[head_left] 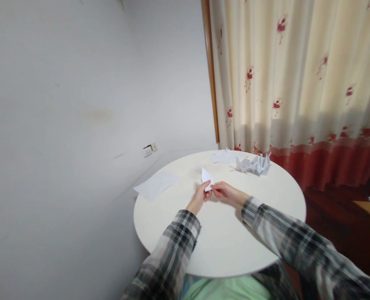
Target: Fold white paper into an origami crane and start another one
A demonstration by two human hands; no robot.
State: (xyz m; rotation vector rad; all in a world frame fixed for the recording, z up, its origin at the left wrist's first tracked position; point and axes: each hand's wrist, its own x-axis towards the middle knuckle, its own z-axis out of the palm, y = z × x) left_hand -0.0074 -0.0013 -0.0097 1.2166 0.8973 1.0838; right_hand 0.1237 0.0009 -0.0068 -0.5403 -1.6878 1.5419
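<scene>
A small piece of folded white paper (206,175) with a pointed tip is held over the middle of the round table. My left hand (201,193) is closed on its lower left side, thumb on top. From the right, my right hand (224,189) pinches the paper's lower right edge. The fingertips of both hands almost meet at its bottom end. Exactly how the lower folds lie is hidden behind the fingers.
On the white round table (228,241), flat white paper sheets (156,184) lie at the left edge. Several folded paper cranes (260,164) stand at the back right, with more white paper (223,156) behind. A wall with a socket (147,151) borders the left; a curtain (266,83) hangs behind.
</scene>
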